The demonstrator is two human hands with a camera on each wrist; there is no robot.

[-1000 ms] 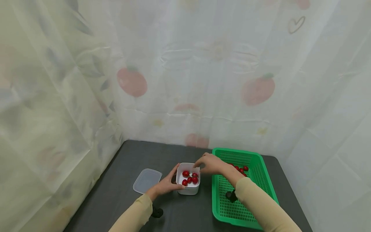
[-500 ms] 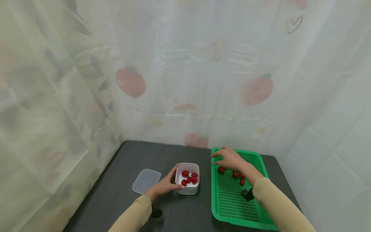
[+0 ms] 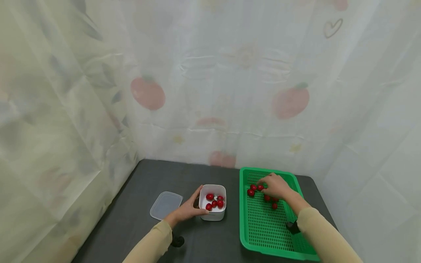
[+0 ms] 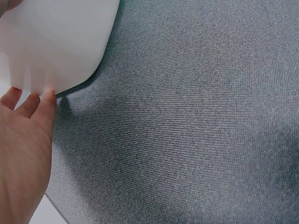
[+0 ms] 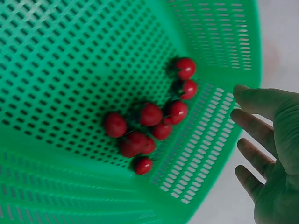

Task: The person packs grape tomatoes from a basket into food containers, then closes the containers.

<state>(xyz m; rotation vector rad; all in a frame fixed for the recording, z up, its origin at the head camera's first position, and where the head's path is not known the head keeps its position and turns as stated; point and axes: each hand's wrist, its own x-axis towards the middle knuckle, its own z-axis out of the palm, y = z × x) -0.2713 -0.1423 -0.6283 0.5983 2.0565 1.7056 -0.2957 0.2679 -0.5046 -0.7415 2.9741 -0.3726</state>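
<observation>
My left hand (image 3: 185, 211) grips a small white plastic container (image 3: 213, 216), with the thumb at its front and the fingers along its left side. Several cherry tomatoes (image 3: 219, 204) lie inside it. In the left wrist view, fingertips press against the container's smooth wall (image 4: 60, 46). Over the far part of a green perforated basket (image 3: 242, 219) is my right hand (image 3: 277, 187), above more cherry tomatoes (image 3: 251, 193). The right wrist view has that hand (image 5: 275, 149) with fingers apart and holding nothing, beside the basket's rim; the basket's tomatoes (image 5: 151, 114) cluster near one end.
A translucent square lid (image 3: 166, 204) lies flat on the dark grey table (image 3: 184, 175), left of the container. Pale fruit-print curtains (image 3: 210, 91) hang behind and to the sides of the table.
My right hand has moved right, from over the white container to above the tomatoes in the green basket. The left hand and the container have stayed in place.
</observation>
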